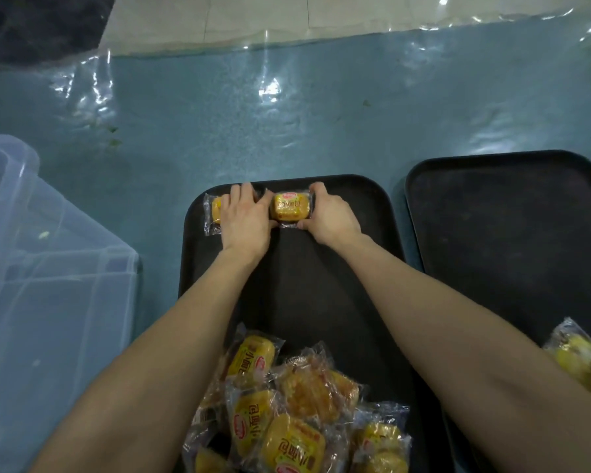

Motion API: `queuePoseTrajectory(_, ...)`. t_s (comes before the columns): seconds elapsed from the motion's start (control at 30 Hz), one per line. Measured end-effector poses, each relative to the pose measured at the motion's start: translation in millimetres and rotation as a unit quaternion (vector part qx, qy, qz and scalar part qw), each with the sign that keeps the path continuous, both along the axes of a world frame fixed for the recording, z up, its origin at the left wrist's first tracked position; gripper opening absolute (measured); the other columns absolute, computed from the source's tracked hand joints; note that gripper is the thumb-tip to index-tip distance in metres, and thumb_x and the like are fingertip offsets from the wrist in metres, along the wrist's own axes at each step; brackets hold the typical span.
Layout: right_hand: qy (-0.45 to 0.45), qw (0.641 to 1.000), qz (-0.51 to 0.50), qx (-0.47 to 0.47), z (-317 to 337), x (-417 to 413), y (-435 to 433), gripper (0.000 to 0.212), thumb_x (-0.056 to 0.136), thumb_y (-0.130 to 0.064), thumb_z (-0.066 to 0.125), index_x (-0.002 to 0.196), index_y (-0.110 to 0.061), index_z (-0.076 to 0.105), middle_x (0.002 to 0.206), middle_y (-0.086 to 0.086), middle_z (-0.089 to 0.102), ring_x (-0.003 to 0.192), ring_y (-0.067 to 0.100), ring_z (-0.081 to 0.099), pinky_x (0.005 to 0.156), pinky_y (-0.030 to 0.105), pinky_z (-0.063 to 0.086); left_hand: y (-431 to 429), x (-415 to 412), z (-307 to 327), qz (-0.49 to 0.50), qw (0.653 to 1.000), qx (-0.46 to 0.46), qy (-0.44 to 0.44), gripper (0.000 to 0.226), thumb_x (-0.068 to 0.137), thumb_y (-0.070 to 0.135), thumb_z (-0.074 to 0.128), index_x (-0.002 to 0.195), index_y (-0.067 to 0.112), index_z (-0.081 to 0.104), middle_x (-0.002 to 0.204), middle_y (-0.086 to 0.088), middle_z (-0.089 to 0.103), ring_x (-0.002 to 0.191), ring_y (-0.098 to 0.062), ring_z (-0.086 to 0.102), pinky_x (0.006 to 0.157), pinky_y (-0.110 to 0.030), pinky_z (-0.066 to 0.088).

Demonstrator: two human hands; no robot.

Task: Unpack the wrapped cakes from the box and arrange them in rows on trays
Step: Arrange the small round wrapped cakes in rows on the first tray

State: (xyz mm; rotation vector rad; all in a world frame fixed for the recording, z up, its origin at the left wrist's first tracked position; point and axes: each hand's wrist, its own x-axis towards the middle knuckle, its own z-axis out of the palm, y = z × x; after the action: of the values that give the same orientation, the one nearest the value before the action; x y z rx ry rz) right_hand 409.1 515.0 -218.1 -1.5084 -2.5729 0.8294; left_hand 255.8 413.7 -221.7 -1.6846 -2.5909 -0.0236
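Two wrapped yellow cakes lie side by side at the far edge of the black tray point(348, 302) in front of me. My left hand point(244, 220) rests flat over the left cake point(213, 210), covering most of it. My right hand point(331, 218) grips the right end of the second cake point(290, 207), thumb below and fingers at its far corner. A pile of several wrapped cakes point(287, 411) lies on the tray's near end, between my forearms.
A second black tray point(512, 240) sits to the right, with more wrapped cakes point(584, 363) at its near edge. A clear plastic box point(48, 274) stands at the left. Everything rests on a blue surface under a clear plastic sheet.
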Motion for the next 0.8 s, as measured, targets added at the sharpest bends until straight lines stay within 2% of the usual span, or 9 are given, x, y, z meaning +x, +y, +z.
queuePoseTrajectory(0.2,0.054,0.997,-0.045,-0.045,-3,13,-5,0.087,0.082,-0.037,0.092,0.150,-0.016,0.043,0.123,0.007,0.068,0.114,0.023,0.065,0.099,0.043,0.056,-15,1,5,0.001,0.999,0.020,-0.040,0.053,0.095,0.039,0.078,0.143,0.022,0.064,0.126,-0.009,0.057,0.122,-0.030,0.051,0.109,-0.048,0.044)
queuePoseTrajectory(0.27,0.042,0.997,-0.043,-0.054,-2,35,-19,0.064,0.085,-0.040,0.089,0.136,-0.019,0.056,0.112,0.001,0.070,0.105,0.019,0.067,0.093,0.040,0.057,-33,7,8,-0.007,0.995,0.032,-0.089,0.039,0.099,0.038,0.074,0.133,0.022,0.069,0.124,-0.005,0.061,0.121,-0.027,0.055,0.111,-0.049,0.046)
queuePoseTrajectory(0.33,0.017,0.997,-0.020,-0.069,-3,61,-43,0.033,0.091,-0.044,0.082,0.113,-0.024,0.068,0.096,-0.005,0.072,0.092,0.017,0.069,0.082,0.036,0.057,-55,15,12,-0.014,0.988,-0.003,-0.152,0.025,0.102,0.042,0.070,0.119,0.024,0.073,0.113,0.000,0.067,0.110,-0.022,0.064,0.103,-0.048,0.054)
queuePoseTrajectory(0.37,0.006,0.997,0.001,-0.076,-2,73,-57,0.024,0.094,-0.046,0.078,0.103,-0.025,0.071,0.090,-0.007,0.072,0.088,0.017,0.069,0.077,0.034,0.055,-67,21,16,-0.009,0.983,-0.038,-0.180,0.024,0.103,0.047,0.066,0.110,0.026,0.074,0.105,0.002,0.070,0.101,-0.021,0.067,0.096,-0.048,0.058)
queuePoseTrajectory(0.43,-0.003,0.995,0.038,-0.088,-4,93,-86,0.022,0.098,-0.047,0.072,0.094,-0.025,0.074,0.084,-0.007,0.072,0.084,0.019,0.070,0.073,0.032,0.052,-88,31,23,0.026,0.972,-0.138,-0.190,0.041,0.104,0.065,0.054,0.095,0.028,0.071,0.092,0.002,0.071,0.091,-0.024,0.071,0.085,-0.044,0.061)
queuePoseTrajectory(0.5,0.010,0.991,0.050,-0.124,-4,108,-112,0.020,0.101,-0.042,0.070,0.100,-0.024,0.078,0.094,-0.005,0.075,0.091,0.018,0.070,0.081,0.034,0.057,-111,38,29,0.060,0.959,-0.234,-0.146,0.064,0.102,0.077,0.039,0.092,0.023,0.070,0.090,0.001,0.068,0.092,-0.028,0.071,0.080,-0.040,0.056)
queuePoseTrajectory(0.57,0.029,0.985,0.052,-0.164,-2,118,-129,0.016,0.103,-0.034,0.068,0.108,-0.023,0.079,0.105,-0.006,0.076,0.099,0.014,0.069,0.092,0.037,0.059,-132,44,32,0.087,0.943,-0.288,-0.141,0.069,0.102,0.076,0.032,0.099,0.020,0.073,0.096,-0.001,0.063,0.096,-0.029,0.068,0.080,-0.040,0.050)
queuePoseTrajectory(0.7,0.047,0.977,0.059,-0.200,7,125,-145,0.018,0.106,-0.029,0.064,0.114,-0.022,0.078,0.112,-0.007,0.076,0.106,0.013,0.069,0.099,0.036,0.056,-148,47,36,0.131,0.884,-0.267,-0.362,0.043,0.105,0.050,0.052,0.095,0.015,0.074,0.102,-0.008,0.073,0.094,-0.022,0.069,0.084,-0.040,0.054)
queuePoseTrajectory(0.8,0.081,0.963,0.027,-0.255,10,125,-145,0.023,0.110,-0.032,0.058,0.121,-0.019,0.073,0.103,-0.004,0.078,0.094,0.013,0.073,0.091,0.035,0.058,-139,57,43,0.098,0.889,-0.196,-0.402,0.019,0.105,0.041,0.064,0.102,0.025,0.075,0.107,0.003,0.074,0.101,-0.016,0.069,0.090,-0.038,0.056)
